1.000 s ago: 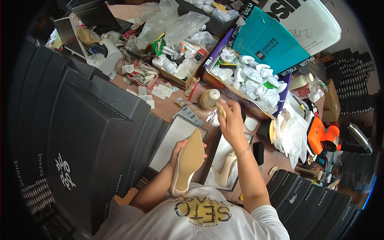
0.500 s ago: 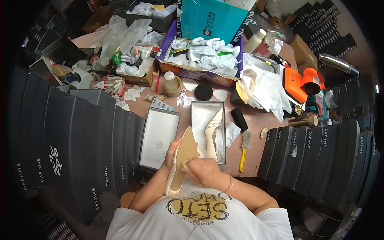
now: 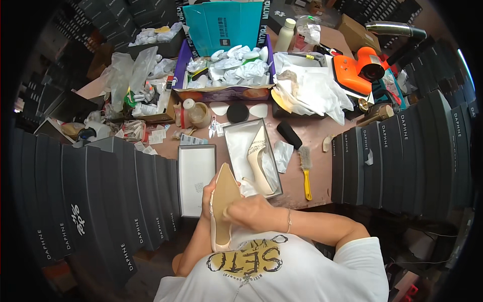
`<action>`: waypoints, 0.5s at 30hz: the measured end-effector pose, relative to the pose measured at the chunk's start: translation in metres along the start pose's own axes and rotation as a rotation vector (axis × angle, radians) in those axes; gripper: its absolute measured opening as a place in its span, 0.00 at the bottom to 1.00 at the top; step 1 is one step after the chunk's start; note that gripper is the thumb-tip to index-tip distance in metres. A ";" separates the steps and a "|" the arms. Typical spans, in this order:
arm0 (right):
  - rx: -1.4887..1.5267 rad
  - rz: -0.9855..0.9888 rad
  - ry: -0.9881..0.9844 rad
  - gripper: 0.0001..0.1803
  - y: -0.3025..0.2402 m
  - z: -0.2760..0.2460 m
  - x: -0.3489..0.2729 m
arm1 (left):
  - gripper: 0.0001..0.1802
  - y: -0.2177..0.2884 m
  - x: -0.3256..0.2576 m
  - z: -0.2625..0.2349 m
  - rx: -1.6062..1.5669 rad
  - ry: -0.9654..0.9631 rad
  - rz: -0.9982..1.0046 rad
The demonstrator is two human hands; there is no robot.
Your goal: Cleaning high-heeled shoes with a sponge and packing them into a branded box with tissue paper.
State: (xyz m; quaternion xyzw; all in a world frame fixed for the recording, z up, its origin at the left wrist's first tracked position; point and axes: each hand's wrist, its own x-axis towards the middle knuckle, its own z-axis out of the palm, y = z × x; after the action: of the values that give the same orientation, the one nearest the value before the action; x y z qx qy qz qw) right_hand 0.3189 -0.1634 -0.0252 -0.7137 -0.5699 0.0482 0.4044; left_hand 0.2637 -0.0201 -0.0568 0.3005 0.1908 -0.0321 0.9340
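- Your left hand [image 3: 207, 196] grips the shoe [image 3: 220, 209], between your hands; hold it steady.
- Your right hand [image 3: 252, 210] curls at the sole [image 3: 227, 189], contents unclear; stroke evenly, sparing the edges.

Light fades toward bent, seemingly blurred edges.

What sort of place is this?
Most likely a shoe workshop or stockroom. The left hand holds a pointed shoe with its sole showing, a pale high-heeled shoe lies in an open box, and rows of dark boxes flank the table.
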 end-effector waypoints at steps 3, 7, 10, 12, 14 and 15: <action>-0.057 0.082 0.068 0.11 0.027 -0.012 0.016 | 0.33 -0.009 0.009 -0.012 -0.022 -0.051 -0.054; -0.093 0.049 0.046 0.11 0.023 -0.007 0.013 | 0.34 -0.001 0.004 0.001 0.006 0.030 -0.020; -0.244 0.027 0.002 0.10 0.033 -0.007 0.020 | 0.34 -0.004 0.007 -0.008 0.046 -0.021 0.022; -0.203 0.050 0.033 0.11 0.025 -0.008 0.017 | 0.34 -0.005 0.006 -0.009 -0.094 -0.133 -0.011; -0.155 0.061 0.079 0.12 0.017 -0.007 0.021 | 0.34 0.002 0.005 -0.012 -0.035 -0.101 -0.012; -0.038 -0.064 -0.037 0.12 0.004 -0.001 0.006 | 0.34 0.004 0.002 -0.013 -0.008 -0.083 -0.017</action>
State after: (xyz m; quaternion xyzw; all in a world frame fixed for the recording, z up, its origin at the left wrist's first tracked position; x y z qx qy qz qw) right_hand 0.3243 -0.1592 -0.0247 -0.7017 -0.6006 0.0373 0.3815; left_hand 0.2625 -0.0093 -0.0648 0.2934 0.1546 -0.0517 0.9420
